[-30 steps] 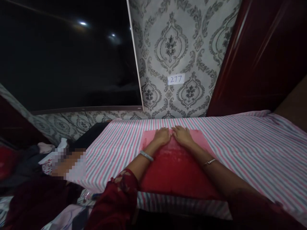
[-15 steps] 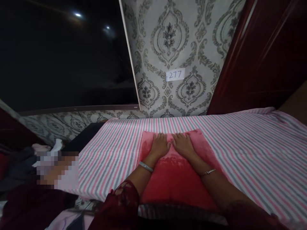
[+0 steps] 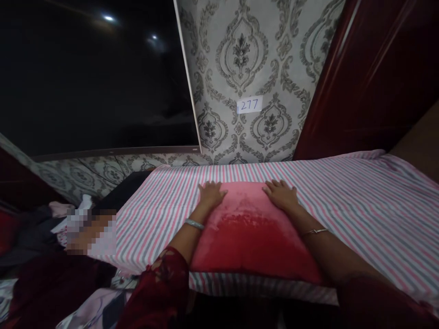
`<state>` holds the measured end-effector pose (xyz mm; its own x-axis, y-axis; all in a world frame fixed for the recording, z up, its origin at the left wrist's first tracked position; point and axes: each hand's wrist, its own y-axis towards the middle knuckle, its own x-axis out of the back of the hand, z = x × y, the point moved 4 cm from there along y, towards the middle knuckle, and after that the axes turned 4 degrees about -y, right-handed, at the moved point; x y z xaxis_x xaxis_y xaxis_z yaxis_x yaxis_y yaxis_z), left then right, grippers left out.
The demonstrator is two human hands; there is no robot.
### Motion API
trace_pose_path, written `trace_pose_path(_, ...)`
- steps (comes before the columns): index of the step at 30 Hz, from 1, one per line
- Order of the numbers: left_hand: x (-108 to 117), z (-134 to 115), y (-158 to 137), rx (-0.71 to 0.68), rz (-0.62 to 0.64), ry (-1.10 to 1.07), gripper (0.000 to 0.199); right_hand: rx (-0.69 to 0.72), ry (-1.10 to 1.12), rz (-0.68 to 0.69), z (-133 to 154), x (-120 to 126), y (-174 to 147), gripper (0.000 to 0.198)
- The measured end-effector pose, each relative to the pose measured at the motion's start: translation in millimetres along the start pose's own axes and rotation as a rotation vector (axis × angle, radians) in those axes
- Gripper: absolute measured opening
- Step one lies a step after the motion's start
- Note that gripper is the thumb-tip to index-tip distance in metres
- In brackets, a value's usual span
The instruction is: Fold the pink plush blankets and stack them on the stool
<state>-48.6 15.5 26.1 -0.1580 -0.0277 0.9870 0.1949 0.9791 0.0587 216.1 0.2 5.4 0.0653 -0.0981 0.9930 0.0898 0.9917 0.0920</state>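
Observation:
A red, velvety cloth (image 3: 250, 242) lies spread on a striped sheet, its far part paler pink than its near part. On its far left corner rests my left hand (image 3: 211, 195), palm down with the fingers spread. My right hand (image 3: 283, 195) lies flat on the far right corner, fingers apart as well. Both hands cover the corners they press on. Under the cloth, the pink, grey and white striped sheet (image 3: 164, 205) covers a table-like surface.
A large dark screen (image 3: 96, 82) stands at the back left. Behind the surface is a patterned wall with a paper label (image 3: 249, 104) reading 277. A dark red glossy panel (image 3: 363, 87) rises at the right. Clothes (image 3: 30, 237) are heaped at the lower left.
My hands have moved apart, from near the middle of the cloth's far edge out to its two far corners. The far part of the cloth now looks smoother.

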Motion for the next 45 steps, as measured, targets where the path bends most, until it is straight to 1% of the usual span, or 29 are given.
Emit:
trace_pose_path(2,-3.1,17.7,-1.5,0.093,0.028,-0.049,0.061,-0.041,0.055,-0.003,-12.1,-4.4,-1.4,0.058)
trace_pose_path(4,-9.7,26.0,-3.9,0.12,0.019,-0.066,0.062,-0.041,0.074,-0.032,-15.7,-10.0,-3.5,0.059)
trace_pose_path(7,-17.5,26.7,-6.3,0.099,-0.058,-0.025,0.061,-0.051,0.059,-0.084,-16.0,-16.5,-5.7,0.06)
trace_pose_path(9,-20.4,25.8,-6.1,0.077,-0.087,-0.015,0.059,-0.046,0.041,-0.106,-16.3,-18.8,-5.7,0.061)
trace_pose_path(18,-21.5,27.5,-7.2,0.065,-0.101,-0.058,0.06,-0.036,0.053,-0.155,-20.7,-26.9,-3.5,0.062)
trace_pose_path(21,-17.7,29.3,-3.7,0.085,-0.056,-0.088,0.062,-0.007,0.086,-0.151,-20.8,-25.4,1.9,0.062)
trace_pose_path(23,-11.4,31.3,-0.4,0.099,0.024,-0.136,0.064,0.012,0.107,-0.103,-21.3,-19.9,4.6,0.063)
trace_pose_path(25,-0.5,32.6,-2.3,0.143,0.085,-0.186,0.067,-0.017,0.11,-0.038,-23.1,-11.4,0.8,0.064)
trace_pose_path(27,13.4,29.5,-14.7,0.188,0.061,-0.188,0.072,-0.046,0.088,-0.021,-23.0,-1.9,-14.3,0.066)
trace_pose_path(28,19.2,24.1,-25.6,0.173,0.029,-0.167,0.074,-0.028,0.069,-0.045,-20.7,2.0,-26.6,0.066)
trace_pose_path(29,22.7,15.9,-39.5,0.123,-0.004,-0.137,0.073,0.021,0.045,-0.083,-16.3,4.4,-41.5,0.066)
trace_pose_path(31,20.3,-7.4,-73.4,-0.08,-0.032,-0.079,0.068,0.176,0.001,-0.162,-3.3,3.2,-76.9,0.064)
trace_pose_path(33,7.7,-28.9,-109.0,-0.262,-0.044,-0.043,0.066,0.312,-0.024,-0.201,10.5,-5.0,-111.8,0.063)
trace_pose_path(34,-0.7,-36.3,-124.0,-0.314,-0.043,-0.036,0.067,0.354,-0.031,-0.204,16.3,-10.2,-126.2,0.063)
trace_pose_path(36,-17.1,-43.5,-144.1,-0.352,-0.035,-0.034,0.071,0.383,-0.038,-0.2,24.3,-19.1,-145.7,0.063)
trace_pose_path(39,-32.1,-42.4,-152.1,-0.347,-0.039,-0.036,0.074,0.368,-0.04,-0.208,29.0,-25.3,-154.8,0.062)
trace_pose_path(45,-35.3,-38.1,-146.4,-0.346,-0.021,-0.032,0.071,0.36,-0.028,-0.196,30.7,-28.1,-152.4,0.059)
